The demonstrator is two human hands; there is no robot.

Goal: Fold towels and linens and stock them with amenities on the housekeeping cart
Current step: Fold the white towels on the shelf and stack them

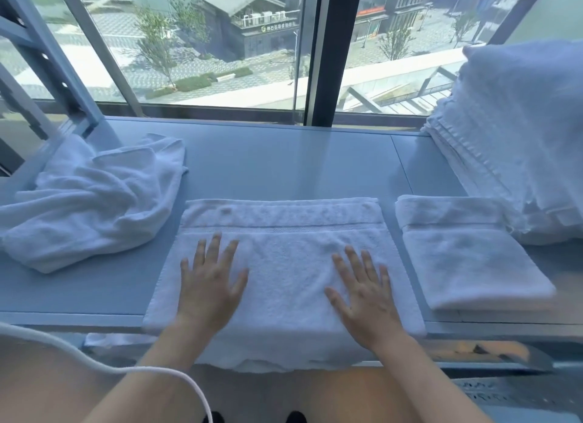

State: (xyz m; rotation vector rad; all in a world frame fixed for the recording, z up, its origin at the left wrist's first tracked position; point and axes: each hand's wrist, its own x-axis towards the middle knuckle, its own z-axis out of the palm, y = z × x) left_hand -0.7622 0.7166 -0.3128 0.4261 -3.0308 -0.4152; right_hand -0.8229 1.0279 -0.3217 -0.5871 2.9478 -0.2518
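A white towel [284, 221] lies folded flat on the grey ledge [284, 161] in front of me, its near edge hanging over the front. My left hand [209, 284] presses flat on its left half with fingers spread. On the right half rests my right hand [362, 291], also flat with straight fingers. A small folded white towel [467, 258] sits to the right of it. A crumpled heap of unfolded white towels [94, 195] lies at the left.
A tall stack of folded white towels [517, 132] stands at the far right against the window [220, 44]. A slanted grey metal frame [47, 63] rises at the far left. A white cable [126, 370] crosses my left forearm.
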